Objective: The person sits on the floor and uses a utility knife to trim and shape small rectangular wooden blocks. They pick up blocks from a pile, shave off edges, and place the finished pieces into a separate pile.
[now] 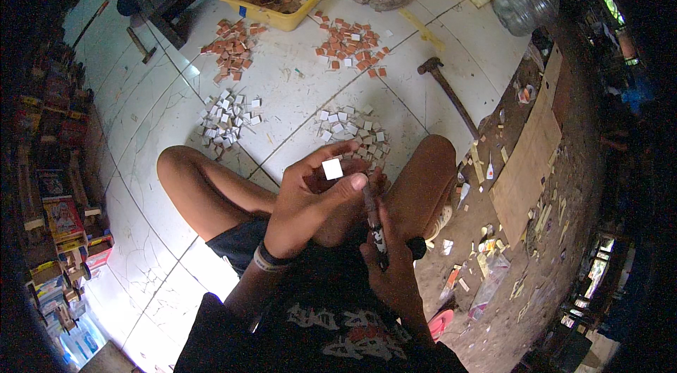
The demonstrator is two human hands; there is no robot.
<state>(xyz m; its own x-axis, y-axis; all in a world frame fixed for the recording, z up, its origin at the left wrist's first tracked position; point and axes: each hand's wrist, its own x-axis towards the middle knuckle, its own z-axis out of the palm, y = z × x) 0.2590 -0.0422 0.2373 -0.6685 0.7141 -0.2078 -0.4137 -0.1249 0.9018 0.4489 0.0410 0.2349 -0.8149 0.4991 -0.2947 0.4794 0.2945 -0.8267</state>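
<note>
Over my crossed legs, my left hand (310,197) is curled with a small white square piece (332,169) at its fingers. Its thumb stretches across to the upper end of a slim dark tool (376,228), which looks like a pen or a thin handle with white marks on it. Wrapped around this tool's lower part is my right hand (395,253). Just beyond my hands lies a pile of white square pieces (352,130). Another pile of white squares (227,119) sits to the left.
Farther off lie two piles of orange-brown squares, left (233,49) and right (352,45). Behind them stands a yellow basin (282,17) holding loose pieces. One hammer (448,94) rests at the right; another hammer-like tool (141,45) lies far left. Scraps litter the brown ground at right.
</note>
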